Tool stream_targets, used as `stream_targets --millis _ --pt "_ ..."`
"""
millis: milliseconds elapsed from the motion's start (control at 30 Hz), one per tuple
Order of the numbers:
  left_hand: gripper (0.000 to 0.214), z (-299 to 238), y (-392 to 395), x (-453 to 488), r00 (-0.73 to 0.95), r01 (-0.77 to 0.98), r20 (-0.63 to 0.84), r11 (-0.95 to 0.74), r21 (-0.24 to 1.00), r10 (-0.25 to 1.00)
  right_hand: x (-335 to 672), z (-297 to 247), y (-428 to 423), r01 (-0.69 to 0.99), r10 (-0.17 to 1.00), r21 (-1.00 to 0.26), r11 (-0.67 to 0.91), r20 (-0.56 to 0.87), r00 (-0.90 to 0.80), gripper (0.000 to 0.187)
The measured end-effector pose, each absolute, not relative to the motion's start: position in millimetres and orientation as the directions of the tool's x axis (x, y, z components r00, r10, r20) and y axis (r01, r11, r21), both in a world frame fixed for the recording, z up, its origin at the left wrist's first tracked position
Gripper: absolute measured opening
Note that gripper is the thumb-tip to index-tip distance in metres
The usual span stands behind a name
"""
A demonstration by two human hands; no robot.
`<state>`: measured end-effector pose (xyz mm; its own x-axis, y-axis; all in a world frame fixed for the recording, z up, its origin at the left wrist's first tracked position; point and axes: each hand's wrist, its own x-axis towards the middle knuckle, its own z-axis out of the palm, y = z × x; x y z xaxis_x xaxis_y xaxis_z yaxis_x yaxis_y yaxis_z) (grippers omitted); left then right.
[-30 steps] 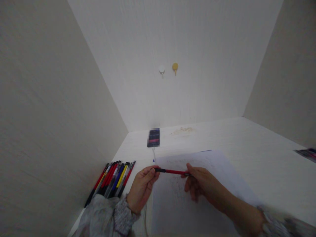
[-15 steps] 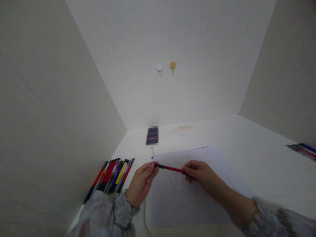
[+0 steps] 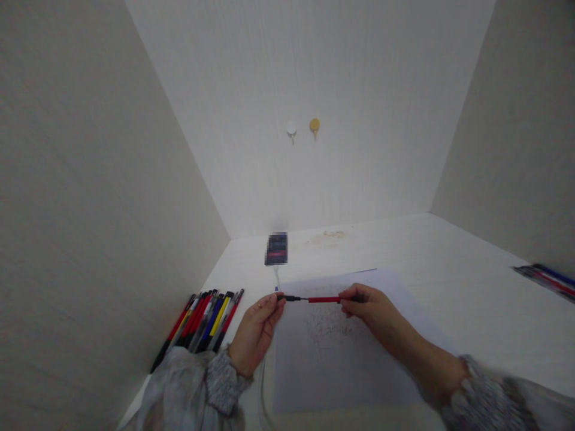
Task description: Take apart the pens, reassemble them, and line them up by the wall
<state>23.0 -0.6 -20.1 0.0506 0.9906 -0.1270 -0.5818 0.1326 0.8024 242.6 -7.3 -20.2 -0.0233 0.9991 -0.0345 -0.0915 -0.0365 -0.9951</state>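
Note:
Over a marked sheet of paper (image 3: 314, 377), both hands hold parts of one pen. My left hand (image 3: 258, 332) pinches the black pen part (image 3: 291, 298) between thumb and fingers. My right hand (image 3: 371, 308) grips the far end of the red pen barrel (image 3: 323, 299). A thin dark refill bridges the gap between the black and red parts, which lie in line and level. Fingertips cover both outer ends. Left of my left hand lies a row of several pens (image 3: 204, 317) in red, blue, yellow, grey and black.
A blurred-out dark phone (image 3: 276, 248) with a white cable (image 3: 277, 278) sits near the back wall. More pens (image 3: 550, 278) lie by the right wall. White and yellow hooks (image 3: 314, 125) hang on the back wall. A thin dark line (image 3: 366, 270) shows at the paper's top edge.
The black part and the red barrel have come apart, baring the thin refill between them. My right hand has moved slightly right and up, and the barrel now lies level.

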Motion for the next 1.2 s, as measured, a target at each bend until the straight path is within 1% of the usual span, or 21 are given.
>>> stream_targets --millis 67,133,233,300,367,467,567,733,1000,1100,1200 --pt "0.015 -22.7 1.8 21.0 0.004 -0.598 -0.14 0.114 0.793 0.99 251.1 -18.0 -5.9 -0.098 0.999 -0.995 -0.037 -0.038 0.008 0.011" --pt "0.017 -24.5 3.1 19.9 -0.009 -0.6 -0.153 0.117 0.792 0.988 260.3 -14.4 -5.4 -0.097 0.998 -0.994 -0.057 -0.06 0.028 0.013" --pt "0.017 -25.3 3.5 19.6 0.002 -0.576 -0.149 0.123 0.808 0.989 275.7 -9.9 -4.4 -0.012 0.996 -0.998 -0.06 -0.06 0.07 0.013" --pt "0.017 -25.1 3.5 19.5 -0.002 -0.554 -0.138 0.114 0.825 0.99 287.7 -9.3 -2.6 0.13 0.995 -0.991 -0.039 -0.026 0.095 0.013" --pt "0.018 -24.5 3.7 19.4 -0.017 -0.526 -0.143 0.113 0.843 0.99 300.6 -10.3 -0.5 0.317 0.993 -0.948 -0.01 0.027 0.112 0.012" --pt "0.016 -24.1 4.5 19.0 -0.003 -0.461 -0.168 0.148 0.875 0.986 316.5 -11.0 0.4 0.562 0.98 -0.826 0.044 0.144 0.135 0.011" --pt "0.013 -25.4 5.3 17.9 0.06 -0.427 -0.206 0.212 0.879 0.977 321.6 -7.3 -1.4 0.693 0.965 -0.717 0.079 0.23 0.129 0.01" --pt "0.014 -28.8 6.2 14.8 0.073 -0.348 -0.226 0.237 0.907 0.971 312.8 3.4 -3.7 0.768 0.955 -0.624 0.145 0.292 0.057 0.009" --pt "0.013 -24.5 5.1 17.1 0.041 -0.325 -0.199 0.202 0.924 0.979 315.2 16.0 -5.4 0.839 0.938 -0.535 0.097 0.331 0.103 0.008" --pt "0.012 -23.5 4.8 18.0 0.037 -0.324 -0.18 0.182 0.928 0.983 317.7 18.9 -7.2 0.863 0.921 -0.499 0.078 0.368 0.129 0.009" --pt "0.013 -22.7 4.9 18.6 0.014 -0.327 -0.188 0.182 0.927 0.982 321.7 14.9 -5.7 0.856 0.91 -0.513 0.072 0.385 0.154 0.012"
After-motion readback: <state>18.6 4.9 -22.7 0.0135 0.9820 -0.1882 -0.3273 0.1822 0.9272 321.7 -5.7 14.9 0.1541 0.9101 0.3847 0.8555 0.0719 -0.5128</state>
